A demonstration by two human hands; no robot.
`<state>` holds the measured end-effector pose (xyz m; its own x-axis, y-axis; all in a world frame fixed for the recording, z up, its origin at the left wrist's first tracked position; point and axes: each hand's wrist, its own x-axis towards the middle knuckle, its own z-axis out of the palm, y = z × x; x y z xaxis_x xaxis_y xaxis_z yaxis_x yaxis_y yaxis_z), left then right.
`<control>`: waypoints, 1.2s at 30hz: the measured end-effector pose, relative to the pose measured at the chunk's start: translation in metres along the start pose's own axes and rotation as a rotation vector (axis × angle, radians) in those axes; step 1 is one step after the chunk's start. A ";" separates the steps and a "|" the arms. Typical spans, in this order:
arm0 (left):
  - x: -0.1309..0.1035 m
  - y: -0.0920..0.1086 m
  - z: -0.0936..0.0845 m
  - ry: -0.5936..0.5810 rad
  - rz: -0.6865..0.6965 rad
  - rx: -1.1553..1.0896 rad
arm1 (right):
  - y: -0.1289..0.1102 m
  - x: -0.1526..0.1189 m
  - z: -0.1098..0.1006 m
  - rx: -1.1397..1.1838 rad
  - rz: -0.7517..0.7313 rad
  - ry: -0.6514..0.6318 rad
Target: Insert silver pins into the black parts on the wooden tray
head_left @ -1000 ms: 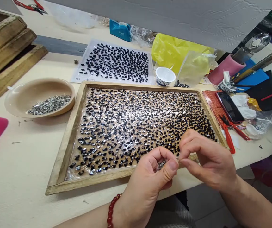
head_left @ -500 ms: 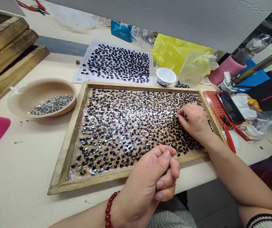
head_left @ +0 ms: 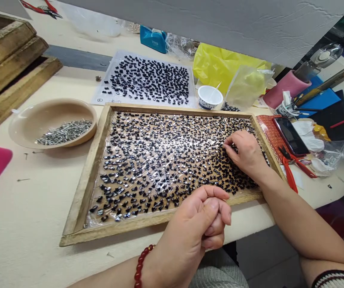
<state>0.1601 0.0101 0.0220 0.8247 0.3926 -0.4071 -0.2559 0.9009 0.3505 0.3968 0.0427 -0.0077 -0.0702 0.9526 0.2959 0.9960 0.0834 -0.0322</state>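
Note:
A wooden-framed tray point(head_left: 82, 188) lined with clear film holds rows of small shiny black pieces point(head_left: 160, 160). My right hand point(head_left: 245, 154) is over the tray's right part, thumb and index fingertips pinched close together at the pieces; anything between them is too small to make out. In front of the tray's near edge, my left hand point(head_left: 196, 228) is curled with the palm side up and the thumb pressed on the fingers. Its contents, if any, are hidden. A red bead bracelet point(head_left: 140, 266) circles the left wrist.
A beige bowl point(head_left: 53, 106) with metal pins stands left of the tray. Behind are a white sheet point(head_left: 104, 90) with black pieces, a white cup point(head_left: 210, 97) and a yellow bag point(head_left: 217, 66). A phone point(head_left: 292, 136) and red pliers point(head_left: 290, 176) lie right; wooden frames point(head_left: 7, 48) are stacked left.
My left hand has shifted slightly right, and its fingers have curled a little differently. My right hand is in nearly the same place.

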 end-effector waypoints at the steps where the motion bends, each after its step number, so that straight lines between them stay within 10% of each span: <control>1: 0.000 0.000 0.000 -0.007 -0.008 0.008 | 0.000 0.000 0.000 0.005 0.001 0.002; 15: -0.001 -0.001 -0.004 -0.045 0.016 0.239 | 0.002 -0.001 -0.001 0.052 0.034 0.015; 22: 0.001 0.000 -0.004 -0.026 0.000 0.218 | -0.034 -0.020 -0.040 0.356 -0.007 0.109; 27: 0.000 -0.001 -0.004 -0.029 -0.035 0.240 | -0.071 -0.057 -0.064 0.834 -0.127 -0.023; 36: 0.000 -0.008 -0.007 -0.231 -0.147 0.354 | -0.079 -0.086 -0.072 1.037 -0.022 -0.233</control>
<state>0.1590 0.0045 0.0134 0.9406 0.1778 -0.2892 0.0272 0.8096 0.5864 0.3284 -0.0667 0.0383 -0.2056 0.9713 0.1199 0.4678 0.2051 -0.8597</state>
